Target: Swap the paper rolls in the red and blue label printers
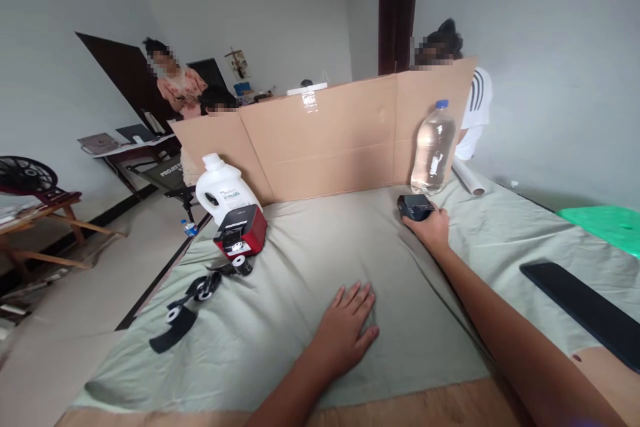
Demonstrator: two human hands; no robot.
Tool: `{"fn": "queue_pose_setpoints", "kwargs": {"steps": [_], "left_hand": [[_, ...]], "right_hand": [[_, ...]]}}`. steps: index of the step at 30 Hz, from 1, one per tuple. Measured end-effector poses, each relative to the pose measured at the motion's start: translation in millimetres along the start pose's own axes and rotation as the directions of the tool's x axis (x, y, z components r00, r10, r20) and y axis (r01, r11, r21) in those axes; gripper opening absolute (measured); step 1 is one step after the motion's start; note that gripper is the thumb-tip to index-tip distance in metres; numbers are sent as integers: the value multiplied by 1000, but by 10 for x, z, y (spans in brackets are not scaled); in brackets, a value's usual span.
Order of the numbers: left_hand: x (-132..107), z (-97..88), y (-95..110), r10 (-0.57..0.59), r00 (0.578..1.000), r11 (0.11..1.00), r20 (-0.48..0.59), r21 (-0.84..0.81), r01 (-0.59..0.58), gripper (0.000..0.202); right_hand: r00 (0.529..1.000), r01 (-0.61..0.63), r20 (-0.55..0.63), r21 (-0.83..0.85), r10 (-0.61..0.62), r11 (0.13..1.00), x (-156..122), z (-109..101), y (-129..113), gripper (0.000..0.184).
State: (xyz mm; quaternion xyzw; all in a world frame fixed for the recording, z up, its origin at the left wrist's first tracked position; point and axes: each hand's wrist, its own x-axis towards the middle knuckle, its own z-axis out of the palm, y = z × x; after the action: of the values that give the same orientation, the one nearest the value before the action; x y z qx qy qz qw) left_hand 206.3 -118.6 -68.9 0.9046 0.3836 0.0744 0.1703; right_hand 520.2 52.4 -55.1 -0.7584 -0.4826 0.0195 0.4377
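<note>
My left hand lies flat on the pale green cloth, fingers stretched out, holding nothing. Farther off on the right, my right hand is closed around a small dark, box-shaped object; its exact kind is not clear. Just behind that object stands a large clear bottle with a blue cap. On the left side of the cloth sits a red and black label printer, with a black strip at its front. Near it lie black rolls with white cores and a loose black strip.
A cardboard screen stands along the far edge, with people behind it. A white jug is behind the printer. A white paper roll, a long black slab and a green plastic item lie to the right.
</note>
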Motion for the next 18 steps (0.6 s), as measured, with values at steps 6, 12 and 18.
{"fn": "queue_pose_setpoints", "kwargs": {"steps": [6, 12, 18], "left_hand": [[-98, 42, 7, 30, 998, 999, -63, -37, -32, 60], [-139, -87, -2, 26, 973, 994, -229, -101, -51, 31], [-167, -177, -162, -151, 885, 985, -440, -141, 98, 32]], "right_hand": [[975, 180, 112, 103, -192, 978, -1005, 188, -876, 69], [985, 105, 136, 3, -105, 994, -1745, 135, -1199, 85], [987, 128, 110, -99, -117, 987, -1909, 133, -1156, 84]]}}
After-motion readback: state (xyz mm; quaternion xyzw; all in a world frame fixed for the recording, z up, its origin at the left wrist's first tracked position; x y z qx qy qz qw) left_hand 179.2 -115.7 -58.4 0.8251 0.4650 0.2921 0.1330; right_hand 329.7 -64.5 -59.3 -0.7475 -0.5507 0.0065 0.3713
